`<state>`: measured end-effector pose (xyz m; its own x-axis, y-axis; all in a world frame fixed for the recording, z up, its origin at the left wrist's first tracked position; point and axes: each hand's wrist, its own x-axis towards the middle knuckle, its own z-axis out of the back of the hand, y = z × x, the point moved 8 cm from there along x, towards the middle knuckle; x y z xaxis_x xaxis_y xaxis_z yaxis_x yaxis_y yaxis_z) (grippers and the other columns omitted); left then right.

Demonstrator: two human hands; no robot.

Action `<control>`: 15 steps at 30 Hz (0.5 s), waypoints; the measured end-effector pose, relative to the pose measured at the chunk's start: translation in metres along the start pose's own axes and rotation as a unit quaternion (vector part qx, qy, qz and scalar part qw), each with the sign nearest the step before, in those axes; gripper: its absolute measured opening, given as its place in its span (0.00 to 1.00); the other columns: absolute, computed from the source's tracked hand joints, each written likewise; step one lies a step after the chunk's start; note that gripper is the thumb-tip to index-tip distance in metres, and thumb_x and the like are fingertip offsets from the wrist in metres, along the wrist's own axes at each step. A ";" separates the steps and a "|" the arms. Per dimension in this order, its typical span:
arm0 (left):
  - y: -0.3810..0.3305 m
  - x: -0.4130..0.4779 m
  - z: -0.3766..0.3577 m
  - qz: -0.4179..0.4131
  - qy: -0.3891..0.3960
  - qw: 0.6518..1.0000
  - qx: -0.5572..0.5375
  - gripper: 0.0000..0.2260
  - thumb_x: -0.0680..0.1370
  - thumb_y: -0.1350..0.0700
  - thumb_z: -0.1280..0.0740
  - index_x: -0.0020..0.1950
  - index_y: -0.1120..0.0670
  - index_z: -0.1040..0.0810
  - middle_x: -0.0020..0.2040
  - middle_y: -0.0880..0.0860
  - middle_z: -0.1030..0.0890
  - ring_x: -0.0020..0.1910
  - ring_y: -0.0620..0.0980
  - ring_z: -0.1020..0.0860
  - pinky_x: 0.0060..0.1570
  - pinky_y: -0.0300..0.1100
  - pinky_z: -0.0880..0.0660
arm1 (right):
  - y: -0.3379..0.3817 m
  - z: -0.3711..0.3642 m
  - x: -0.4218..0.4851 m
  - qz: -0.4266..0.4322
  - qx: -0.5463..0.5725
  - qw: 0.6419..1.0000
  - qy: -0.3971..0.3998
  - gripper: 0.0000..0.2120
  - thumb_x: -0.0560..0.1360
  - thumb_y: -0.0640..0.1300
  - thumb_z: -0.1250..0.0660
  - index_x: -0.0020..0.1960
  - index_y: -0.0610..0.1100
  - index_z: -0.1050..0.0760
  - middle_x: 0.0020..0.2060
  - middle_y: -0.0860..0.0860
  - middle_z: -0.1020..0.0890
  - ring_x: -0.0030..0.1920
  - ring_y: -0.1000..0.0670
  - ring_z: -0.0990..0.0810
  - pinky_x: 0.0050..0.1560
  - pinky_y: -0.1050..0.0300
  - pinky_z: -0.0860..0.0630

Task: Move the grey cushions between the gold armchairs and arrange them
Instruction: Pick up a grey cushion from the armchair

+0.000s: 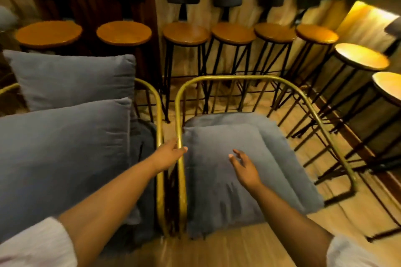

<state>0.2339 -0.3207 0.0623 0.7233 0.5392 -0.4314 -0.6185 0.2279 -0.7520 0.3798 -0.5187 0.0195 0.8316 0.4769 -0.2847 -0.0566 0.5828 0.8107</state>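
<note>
Two gold wire armchairs stand side by side. The right armchair (308, 102) holds a grey seat pad with a flat grey cushion (217, 180) lying on top. In the left armchair (159, 115) two grey cushions are stacked: a rear one upright (71, 80) and a large front one (63, 151). My left hand (170, 155) rests on the right chair's gold arm rail, fingers curled around it at the cushion's left edge. Fingers spread, my right hand (244, 167) hovers over the flat cushion's middle and holds nothing.
A row of wooden-topped bar stools (186, 34) with black legs and dark backrests lines the far wall. More stools (362, 58) curve round on the right. Wooden floor (238, 249) shows in front of the chairs.
</note>
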 end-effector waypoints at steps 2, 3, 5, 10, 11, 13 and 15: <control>-0.015 0.012 -0.043 -0.002 0.023 0.999 -0.039 0.24 0.76 0.50 0.33 0.69 0.59 0.31 0.66 0.56 0.24 0.65 0.54 0.26 0.67 0.49 0.31 | -0.028 0.038 0.011 -0.013 -0.005 1.000 -0.012 0.20 0.78 0.45 0.37 0.68 0.38 0.30 0.67 0.38 0.27 0.68 0.41 0.29 0.69 0.49 0.34; -0.021 0.016 -0.059 -0.001 0.027 0.998 -0.054 0.27 0.75 0.50 0.33 0.71 0.60 0.33 0.68 0.58 0.25 0.66 0.56 0.26 0.68 0.51 0.31 | -0.037 0.052 0.017 -0.018 -0.009 1.000 -0.015 0.20 0.79 0.45 0.37 0.68 0.38 0.30 0.67 0.38 0.28 0.68 0.40 0.29 0.69 0.48 0.34; -0.028 0.027 -0.088 0.014 0.033 0.998 -0.061 0.25 0.78 0.53 0.34 0.72 0.60 0.35 0.71 0.58 0.28 0.68 0.58 0.28 0.69 0.51 0.32 | -0.057 0.077 0.035 -0.029 -0.019 0.999 -0.017 0.21 0.79 0.46 0.38 0.69 0.39 0.31 0.68 0.39 0.27 0.68 0.40 0.29 0.69 0.47 0.34; -0.016 0.054 -0.122 0.070 -0.001 0.996 -0.054 0.27 0.79 0.53 0.36 0.75 0.59 0.39 0.74 0.57 0.32 0.72 0.57 0.32 0.71 0.46 0.36 | -0.095 0.102 0.085 -0.087 0.004 0.996 -0.005 0.23 0.79 0.50 0.39 0.71 0.41 0.34 0.70 0.40 0.30 0.68 0.39 0.30 0.67 0.47 0.34; -0.012 0.063 -0.124 0.073 -0.009 0.996 -0.050 0.26 0.79 0.54 0.36 0.75 0.59 0.38 0.74 0.58 0.33 0.72 0.57 0.33 0.70 0.46 0.36 | -0.102 0.103 0.096 -0.101 0.008 0.995 -0.005 0.24 0.79 0.50 0.39 0.72 0.41 0.35 0.71 0.40 0.31 0.69 0.39 0.31 0.67 0.48 0.34; -0.006 0.079 -0.128 0.073 -0.019 0.996 -0.039 0.25 0.79 0.55 0.36 0.75 0.59 0.38 0.74 0.58 0.33 0.73 0.58 0.33 0.69 0.45 0.37 | -0.115 0.104 0.114 -0.123 0.014 0.992 -0.008 0.25 0.79 0.50 0.39 0.73 0.41 0.37 0.72 0.41 0.33 0.70 0.39 0.32 0.68 0.47 0.35; -0.004 0.098 -0.129 0.070 -0.034 0.997 -0.029 0.24 0.79 0.57 0.36 0.74 0.59 0.37 0.73 0.59 0.32 0.72 0.58 0.32 0.68 0.45 0.36 | -0.132 0.103 0.132 -0.146 0.016 0.989 -0.007 0.27 0.79 0.51 0.39 0.74 0.42 0.38 0.73 0.41 0.34 0.71 0.39 0.34 0.70 0.46 0.37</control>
<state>0.3465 -0.3735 -0.0417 0.6072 0.6170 -0.5006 -0.6915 0.1001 -0.7155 0.5539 -0.6005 -0.0721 0.8174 0.2817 -0.5024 0.2047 0.6732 0.7106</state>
